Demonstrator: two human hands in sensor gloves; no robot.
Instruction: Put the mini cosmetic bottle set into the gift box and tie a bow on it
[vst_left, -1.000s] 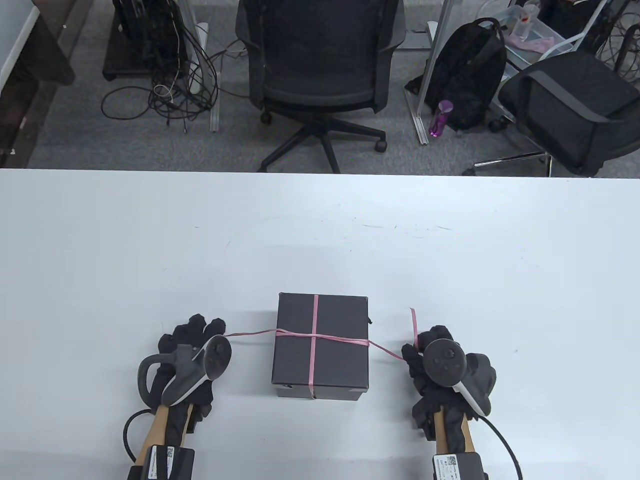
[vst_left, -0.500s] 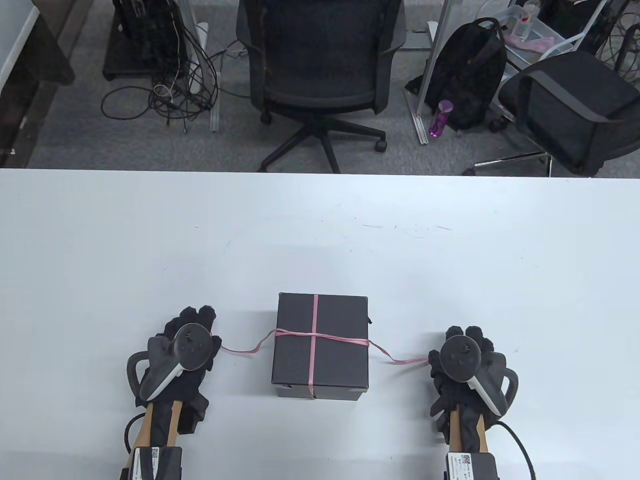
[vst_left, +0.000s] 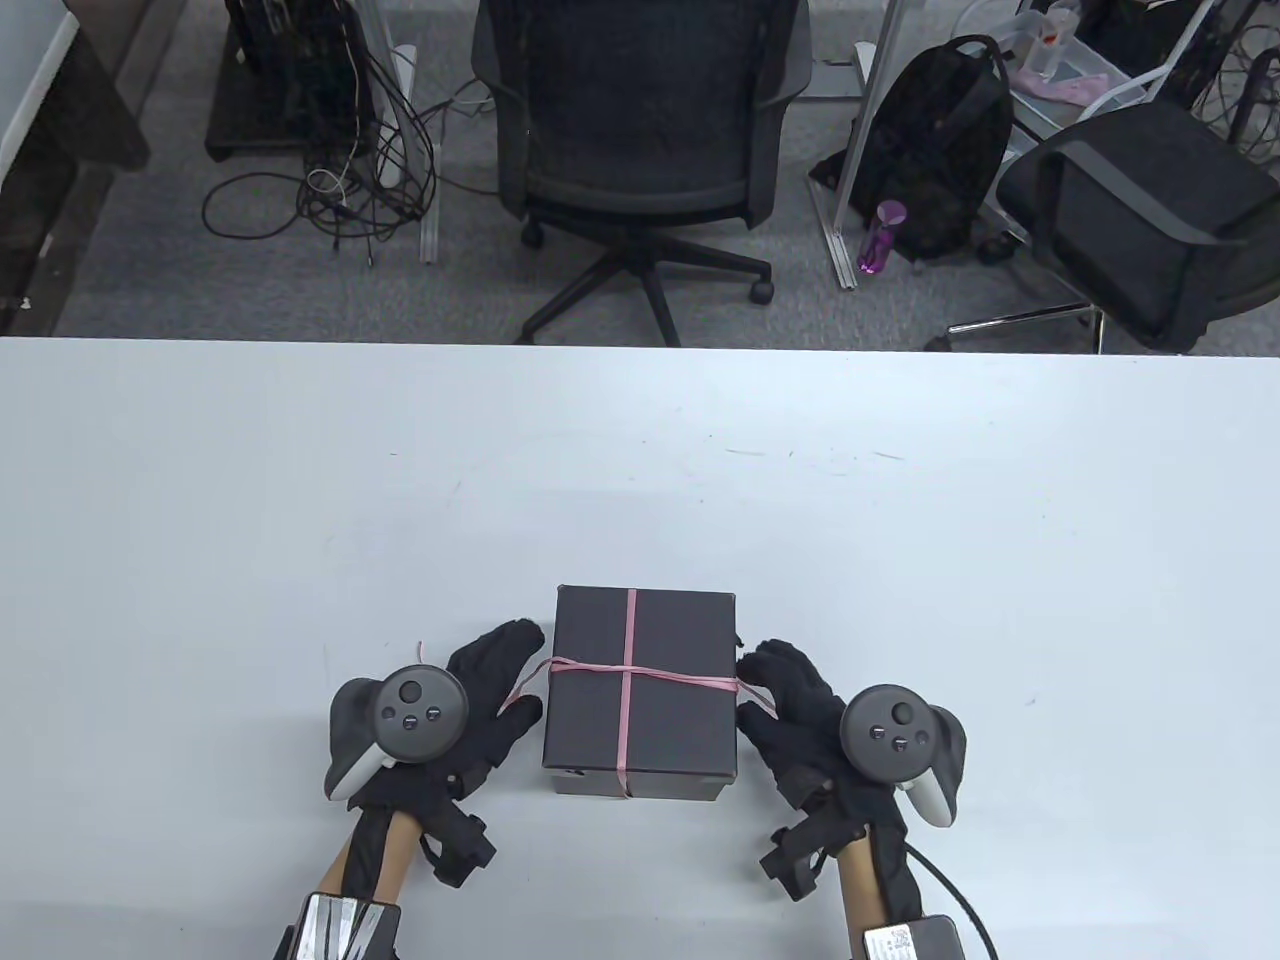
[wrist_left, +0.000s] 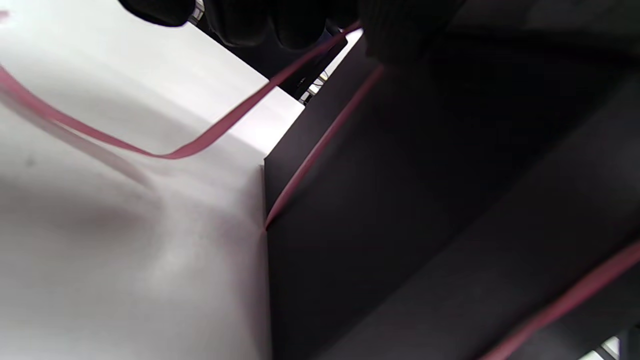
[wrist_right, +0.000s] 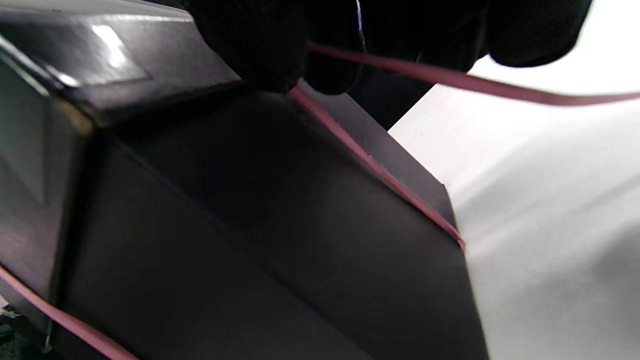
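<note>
Left hand (vst_left: 470, 715): fingers extended against the box's left side, ribbon tail running under them; an actual pinch cannot be told.

Gift box (vst_left: 640, 690): between both hands, closed, rigid card, likely light.

Ribbon (vst_left: 628, 690): thin, limp, probably slippery; best pinched near the knot.

Right hand (vst_left: 800, 715): fingers straight at the right side, tail beneath.

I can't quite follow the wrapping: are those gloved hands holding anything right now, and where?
Each hand holds an end of the pink ribbon close beside the gift box: left hand at its left side, right hand at its right.
</note>
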